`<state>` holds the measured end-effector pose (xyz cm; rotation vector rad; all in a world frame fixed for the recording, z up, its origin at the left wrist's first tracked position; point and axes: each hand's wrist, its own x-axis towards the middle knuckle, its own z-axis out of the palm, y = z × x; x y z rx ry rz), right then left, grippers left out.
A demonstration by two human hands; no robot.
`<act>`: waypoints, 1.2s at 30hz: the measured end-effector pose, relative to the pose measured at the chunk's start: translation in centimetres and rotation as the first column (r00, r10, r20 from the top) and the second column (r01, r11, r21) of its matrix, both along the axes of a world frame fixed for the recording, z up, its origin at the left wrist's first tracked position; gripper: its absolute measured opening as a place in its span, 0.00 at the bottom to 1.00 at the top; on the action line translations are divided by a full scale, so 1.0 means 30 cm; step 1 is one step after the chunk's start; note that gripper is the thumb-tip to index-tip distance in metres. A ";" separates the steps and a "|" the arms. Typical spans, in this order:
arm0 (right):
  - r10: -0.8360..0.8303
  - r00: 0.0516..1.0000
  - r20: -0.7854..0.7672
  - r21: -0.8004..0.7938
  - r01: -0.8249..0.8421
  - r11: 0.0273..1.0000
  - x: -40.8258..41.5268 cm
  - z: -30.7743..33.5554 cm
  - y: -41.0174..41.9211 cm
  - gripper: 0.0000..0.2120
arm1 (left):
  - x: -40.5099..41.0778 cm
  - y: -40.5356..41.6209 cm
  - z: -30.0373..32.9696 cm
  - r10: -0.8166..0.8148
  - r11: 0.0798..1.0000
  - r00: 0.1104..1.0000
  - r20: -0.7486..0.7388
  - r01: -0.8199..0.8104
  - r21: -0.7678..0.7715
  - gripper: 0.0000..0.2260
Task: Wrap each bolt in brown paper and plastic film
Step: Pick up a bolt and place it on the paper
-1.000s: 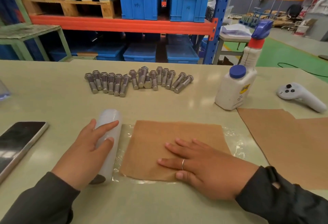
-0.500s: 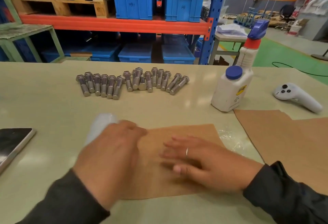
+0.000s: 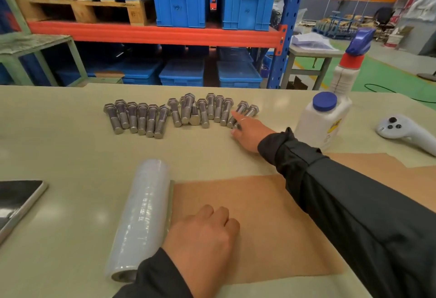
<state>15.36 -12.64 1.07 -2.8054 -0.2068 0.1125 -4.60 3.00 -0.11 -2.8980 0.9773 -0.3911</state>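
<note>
With the curled left hand [image 3: 203, 234] resting empty on the brown paper sheet [image 3: 254, 222] near the bench's front edge, the right hand [image 3: 247, 133], fingers extended, touched the rightmost grey steel hex bolts [image 3: 243, 114], suggesting bolt-fetching was underway, needing a closing pinch.

Dark long sleeves [image 3: 354, 203]; ring [image 3: 243, 120] on right grip [image 3: 247, 133]
</note>
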 end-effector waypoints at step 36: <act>0.293 0.948 0.120 0.155 -0.310 0.938 -0.611 -0.005 -0.056 0.27 | -0.013 0.039 0.038 -0.067 0.990 0.965 -0.252 0.097 0.107 0.25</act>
